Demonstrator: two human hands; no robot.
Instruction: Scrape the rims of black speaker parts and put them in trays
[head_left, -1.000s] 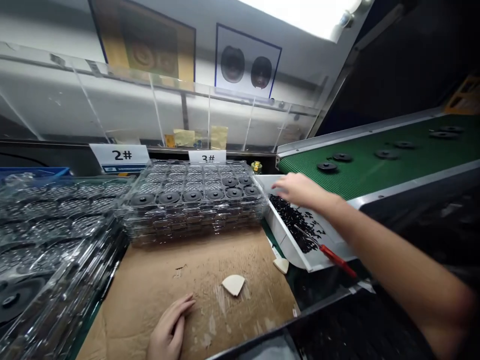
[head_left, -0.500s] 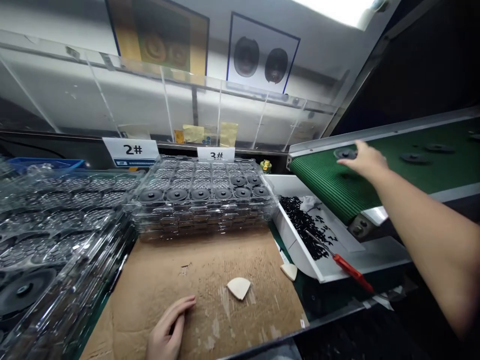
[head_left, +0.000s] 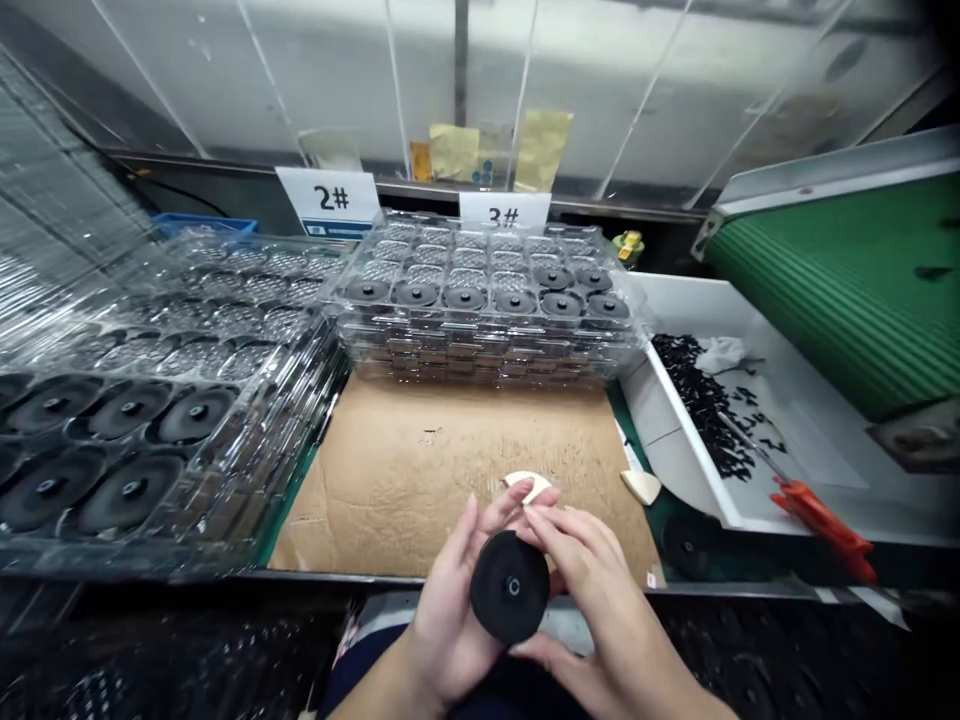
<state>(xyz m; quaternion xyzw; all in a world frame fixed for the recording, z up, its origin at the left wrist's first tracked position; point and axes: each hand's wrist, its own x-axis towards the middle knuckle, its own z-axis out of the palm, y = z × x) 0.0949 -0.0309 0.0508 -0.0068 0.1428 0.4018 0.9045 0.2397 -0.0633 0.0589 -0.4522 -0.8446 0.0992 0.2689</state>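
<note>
A round black speaker disc (head_left: 510,587) is held between both hands at the near edge of the bench. My left hand (head_left: 450,610) cups it from the left and below. My right hand (head_left: 592,590) grips its right side with fingers over the rim. Behind the hands lies a brown cardboard sheet (head_left: 420,470) with a small cream wedge (head_left: 527,485) on it. Beyond the cardboard stands a stack of clear plastic trays (head_left: 487,300) with several black discs in the front rows.
Another stack of clear trays (head_left: 150,400) with black discs fills the left. A white bin (head_left: 675,440) of small black parts sits at the right, with red-handled tweezers (head_left: 821,515) on its edge. A green conveyor belt (head_left: 847,290) runs at far right. Labels 2# (head_left: 328,198) and 3# (head_left: 504,213) stand behind.
My right hand came back from the green conveyor belt with a black disc. My left hand lifted off the cardboard to hold it too. The view tilted down.
</note>
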